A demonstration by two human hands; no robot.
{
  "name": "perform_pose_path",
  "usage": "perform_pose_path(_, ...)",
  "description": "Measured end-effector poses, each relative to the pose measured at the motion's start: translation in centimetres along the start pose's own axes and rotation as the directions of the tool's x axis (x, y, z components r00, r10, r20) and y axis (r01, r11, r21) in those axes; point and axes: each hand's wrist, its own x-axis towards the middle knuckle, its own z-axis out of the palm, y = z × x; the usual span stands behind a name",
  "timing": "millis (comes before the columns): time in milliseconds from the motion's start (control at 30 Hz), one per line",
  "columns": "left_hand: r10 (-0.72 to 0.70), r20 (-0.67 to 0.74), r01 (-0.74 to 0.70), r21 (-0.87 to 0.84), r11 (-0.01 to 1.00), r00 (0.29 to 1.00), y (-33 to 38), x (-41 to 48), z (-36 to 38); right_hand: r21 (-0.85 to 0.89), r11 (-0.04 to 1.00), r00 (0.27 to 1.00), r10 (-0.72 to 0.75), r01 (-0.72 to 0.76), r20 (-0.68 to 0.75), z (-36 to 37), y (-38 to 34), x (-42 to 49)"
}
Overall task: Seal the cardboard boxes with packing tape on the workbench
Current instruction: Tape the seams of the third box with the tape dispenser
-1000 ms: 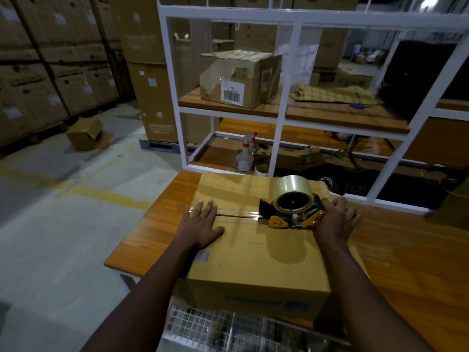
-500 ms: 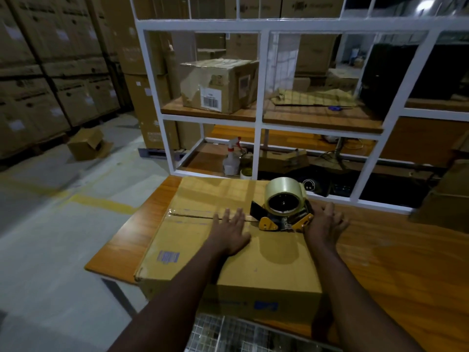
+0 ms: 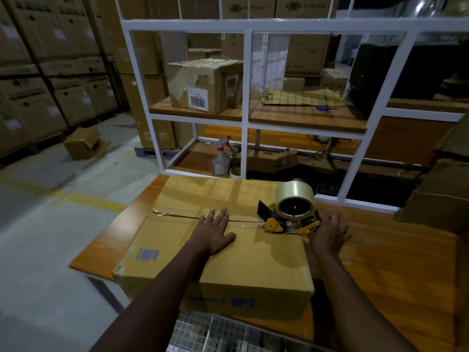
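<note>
On the orange wooden worktop (image 3: pixel 396 255), close to its left end, lies the wide flat cardboard box (image 3: pixel 228 252), with its left part hanging over the worktop's edge. Its top is smooth and yellow-brown, and a strip of clear tape (image 3: pixel 175 216) runs along the middle seam from the left edge up to the tape dispenser (image 3: pixel 290 215). The tape is shiny and a little wrinkled at the left end; under the left hand it is hidden. The dispenser stands on the box near its right side, with a round roll of clear tape above a black and yellow body. Its handle cannot be seen, because the right hand covers that part.

The left hand (image 3: pixel 214 235) lies flat on the box top, palm down, fingers spread wide across the seam, holding nothing. The right hand (image 3: pixel 330 233) is at the right edge of the box, just behind the dispenser, fingers loosely spread; whether it grips the dispenser I cannot tell. Both forearms reach forward from the bottom edge, cut off there.

Behind the worktop stands a white metal frame (image 3: pixel 247 123) with wooden shelves. One shelf carries a worn cardboard carton (image 3: pixel 205 85) with a barcode label; lower down stands a spray bottle (image 3: pixel 222 158). The background is dark and hard to read.
</note>
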Motion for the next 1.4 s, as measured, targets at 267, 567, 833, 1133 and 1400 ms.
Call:
perform_pose_path(267, -0.094, -0.001, 0.094, -0.007, 0.996, 0.996, -6.5, -1.6, -0.3, 0.14, 0.989, 0.992, 0.031, -0.048, 0.121, 1.7, -4.3, -4.5)
perform_pose_path(567, -0.088, -0.018, 0.088, 0.003, 0.996, 0.996, -9.1, -3.0, -0.6, 0.102, 0.995, 0.995, -0.002, -0.009, 0.098, 4.3, -11.0, -7.8)
perform_pose_path(833, -0.065, -0.012, 0.065, -0.013, 0.998, 0.998, -8.3, -2.4, 0.2, -0.056, 0.991, 0.991, -0.115, 0.12, 0.073, 3.1, -10.8, -5.2)
perform_pose_path(1133, -0.068, 0.003, 0.068, 0.002, 0.998, 0.998, -8.4, -2.5, 0.3, -0.044, 0.992, 0.991, -0.118, 0.121, 0.064, 1.2, -7.9, -4.9)
perform_pose_path(1400, -0.074, 0.004, 0.075, -0.025, 0.997, 0.997, -8.6, -2.6, 0.2, -0.026, 0.998, 0.998, -0.059, 0.06, 0.023, 0.6, -3.1, -2.8)
